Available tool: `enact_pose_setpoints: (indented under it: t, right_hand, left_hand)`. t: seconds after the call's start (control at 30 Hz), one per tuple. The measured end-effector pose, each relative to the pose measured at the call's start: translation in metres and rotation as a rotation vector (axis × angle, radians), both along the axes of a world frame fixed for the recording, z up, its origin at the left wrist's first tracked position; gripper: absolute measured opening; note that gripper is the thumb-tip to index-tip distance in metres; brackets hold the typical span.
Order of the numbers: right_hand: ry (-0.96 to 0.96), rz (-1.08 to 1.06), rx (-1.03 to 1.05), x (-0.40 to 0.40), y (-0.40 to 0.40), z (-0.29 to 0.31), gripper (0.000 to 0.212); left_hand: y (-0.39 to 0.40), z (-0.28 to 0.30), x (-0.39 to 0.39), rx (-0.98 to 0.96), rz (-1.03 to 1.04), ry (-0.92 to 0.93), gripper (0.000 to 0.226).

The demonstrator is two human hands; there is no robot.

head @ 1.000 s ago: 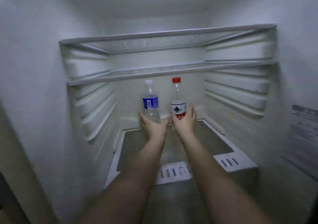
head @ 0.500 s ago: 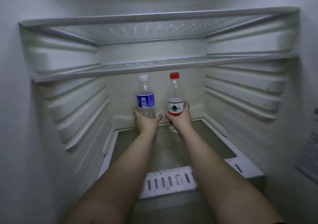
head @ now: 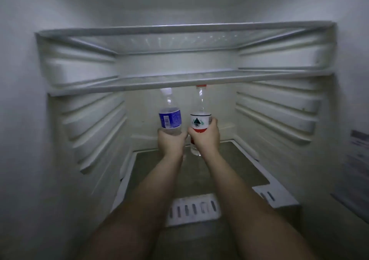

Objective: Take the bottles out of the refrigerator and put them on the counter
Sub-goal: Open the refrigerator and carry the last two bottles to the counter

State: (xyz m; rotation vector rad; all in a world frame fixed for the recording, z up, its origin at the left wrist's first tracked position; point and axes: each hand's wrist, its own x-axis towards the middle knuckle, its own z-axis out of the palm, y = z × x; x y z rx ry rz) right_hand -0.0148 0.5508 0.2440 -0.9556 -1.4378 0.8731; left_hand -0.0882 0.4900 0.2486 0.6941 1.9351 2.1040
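I am looking into an open refrigerator. My left hand (head: 171, 142) is wrapped around the lower half of a clear bottle with a blue label and white cap (head: 169, 116), tilted slightly left. My right hand (head: 205, 138) grips a clear bottle with a white and red label (head: 200, 110); its red cap sits right at the front edge of the glass shelf above. Both bottles are lifted just off the glass floor (head: 229, 166) at the back of the compartment, side by side and apart. No counter is in view.
Two glass shelves (head: 179, 80) span the compartment above the bottles, the lower one close over their caps. Ribbed side walls (head: 95, 124) flank the space. A white vented strip (head: 193, 208) lies at the floor's front. A label is stuck on the right wall (head: 357, 160).
Both hands closed around the bottles and raised them a little off the floor. The blue-label bottle now tilts left, and the red cap has risen to the shelf edge.
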Motion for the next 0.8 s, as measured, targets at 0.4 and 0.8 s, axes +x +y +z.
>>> enact_pose_setpoints:
  t: [0.4, 0.8]
  right_hand:
    - [0.055, 0.110, -0.035, 0.021, -0.051, 0.016, 0.068]
    - [0.124, 0.260, -0.032, 0.071, -0.115, 0.004, 0.058]
  left_hand:
    - [-0.059, 0.022, 0.020, 0.027, 0.002, -0.016, 0.043]
    - [-0.128, 0.007, 0.046, -0.005, -0.147, 0.095, 0.038]
